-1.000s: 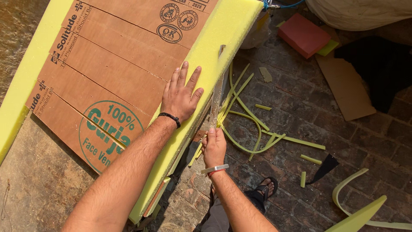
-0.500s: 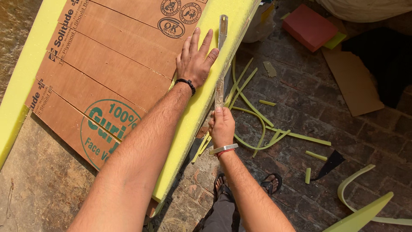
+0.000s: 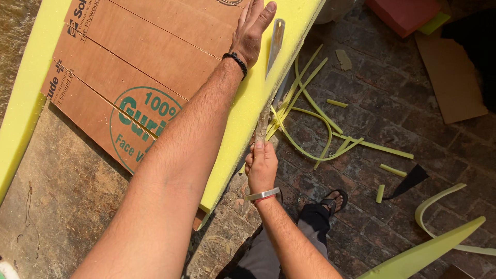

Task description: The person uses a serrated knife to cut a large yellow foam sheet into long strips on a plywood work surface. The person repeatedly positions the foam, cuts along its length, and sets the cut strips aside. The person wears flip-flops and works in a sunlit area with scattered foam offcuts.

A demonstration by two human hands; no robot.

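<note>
Foam (image 3: 243, 111), spongy yellow; blade (image 3: 275, 44) probably steel.

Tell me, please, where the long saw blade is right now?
In the head view the saw blade lies along the right edge of the yellow foam sheet, gripped by the right hand, just right of the left hand pressing the plywood board.

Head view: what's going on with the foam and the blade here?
A person presses the left hand flat near the edge of a plywood sheet lying on a yellow foam slab. The right hand grips the handle of a long blade running along the foam's edge beside the plywood. Thin yellow foam strips lie on the brick floor below.
</note>
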